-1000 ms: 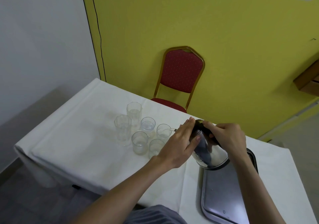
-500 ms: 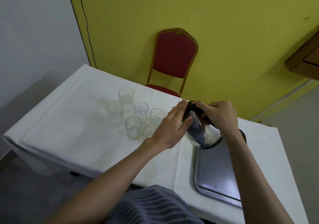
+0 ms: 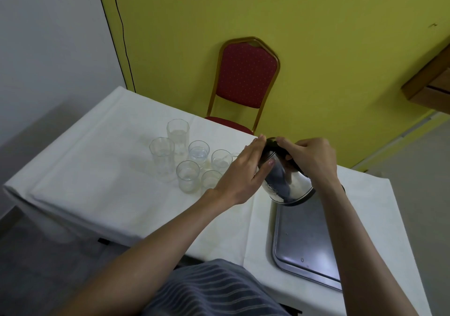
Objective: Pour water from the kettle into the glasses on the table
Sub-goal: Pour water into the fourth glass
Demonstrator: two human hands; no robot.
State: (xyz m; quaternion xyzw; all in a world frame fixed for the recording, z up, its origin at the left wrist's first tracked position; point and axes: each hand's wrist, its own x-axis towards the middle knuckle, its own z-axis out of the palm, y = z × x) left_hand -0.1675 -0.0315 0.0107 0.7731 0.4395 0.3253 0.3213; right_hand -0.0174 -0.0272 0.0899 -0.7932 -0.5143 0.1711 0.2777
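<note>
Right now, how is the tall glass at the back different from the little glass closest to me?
The tall glass stands about twice as high as the little glass and sits farther back, nearer the red chair. The tall glass has flat-sided walls, while the little glass looks smooth and round. The tall glass is farther from the tilted kettle than the little glass. Both are clear, upright, and standing on the white tablecloth.

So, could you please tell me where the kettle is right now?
In the head view the kettle is right of centre, tilted toward the glasses, held between both hands above the far end of the metal tray.
</note>
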